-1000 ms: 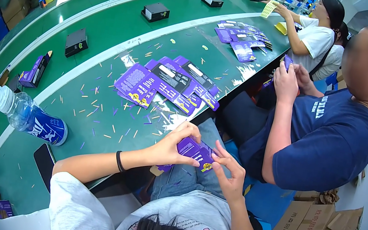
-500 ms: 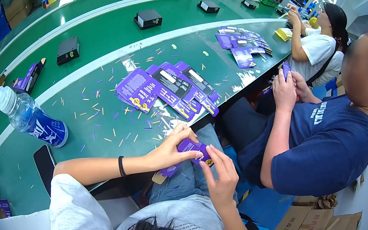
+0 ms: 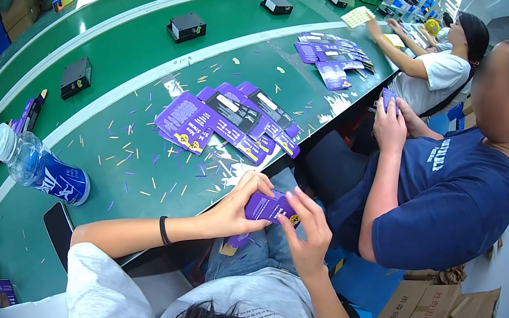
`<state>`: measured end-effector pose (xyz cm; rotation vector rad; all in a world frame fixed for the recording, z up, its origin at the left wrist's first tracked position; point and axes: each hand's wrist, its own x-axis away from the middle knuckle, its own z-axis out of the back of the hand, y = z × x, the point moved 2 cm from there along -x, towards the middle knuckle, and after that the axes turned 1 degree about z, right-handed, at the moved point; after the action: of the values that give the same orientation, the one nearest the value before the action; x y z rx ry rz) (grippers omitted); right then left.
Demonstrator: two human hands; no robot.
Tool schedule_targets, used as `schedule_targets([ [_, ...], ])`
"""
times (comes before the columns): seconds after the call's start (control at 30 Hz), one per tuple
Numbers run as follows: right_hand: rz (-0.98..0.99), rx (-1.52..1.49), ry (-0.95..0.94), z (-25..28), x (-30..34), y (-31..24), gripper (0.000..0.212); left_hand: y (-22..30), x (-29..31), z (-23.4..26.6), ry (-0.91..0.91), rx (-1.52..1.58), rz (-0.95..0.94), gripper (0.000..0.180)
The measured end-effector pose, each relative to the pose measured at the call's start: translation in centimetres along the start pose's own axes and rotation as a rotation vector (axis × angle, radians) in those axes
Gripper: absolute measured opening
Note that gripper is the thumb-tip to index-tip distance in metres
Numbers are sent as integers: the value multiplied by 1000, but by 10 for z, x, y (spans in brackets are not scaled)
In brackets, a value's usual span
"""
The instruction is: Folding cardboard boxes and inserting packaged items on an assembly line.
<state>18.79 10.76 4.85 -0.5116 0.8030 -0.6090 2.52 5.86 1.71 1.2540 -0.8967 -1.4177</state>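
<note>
Over my lap, a small purple cardboard box [image 3: 263, 207] with a yellow emblem is held between my hands. My left hand [image 3: 239, 201] grips its left part, fingers behind the upper edge and thumb along the lower edge. The thumb and fingertips of my right hand [image 3: 309, 233] close around the box's right end. A brown and purple flap [image 3: 230, 246] hangs below my left hand. Flat purple cartons [image 3: 224, 119] lie in an overlapping pile on the green table, beyond my hands.
Thin purple and tan scraps [image 3: 127, 154] litter the table [image 3: 86, 198]. A blue-labelled bottle [image 3: 41, 165] and a phone [image 3: 59, 226] are at left. Black boxes [image 3: 187, 27] ride the green belt. A co-worker in navy [image 3: 447, 191] sits close at right; brown cartons [image 3: 427, 316] stand behind.
The black boxes have shifted leftward along the belt. My left thumb has moved from the box's face to its lower edge. The farther co-worker in white now holds out a pale yellow sheet.
</note>
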Motion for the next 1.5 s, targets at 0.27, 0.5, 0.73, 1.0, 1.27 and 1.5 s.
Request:
schedule_targets([
  [0.27, 75, 41, -95, 1, -10, 8, 26, 2, 2, -2, 40, -101, -51, 38],
  [0.5, 159, 35, -7, 6, 2, 10, 17, 11, 7, -7, 52, -119, -49, 39],
  [0.73, 61, -90, 39, 2, 0, 15, 13, 7, 6, -7, 42, -207, -72, 41],
  [1.0, 135, -56, 30, 0, 6, 20, 18, 8, 7, -5, 46, -252, -103, 41],
  [1.27, -4, -230, 70, -3, 9, 20, 13, 7, 12, -4, 3, -259, -141, 40],
  [1.5, 32, -312, 71, -3, 12, 28, 13, 9, 10, -5, -39, -216, -177, 38],
])
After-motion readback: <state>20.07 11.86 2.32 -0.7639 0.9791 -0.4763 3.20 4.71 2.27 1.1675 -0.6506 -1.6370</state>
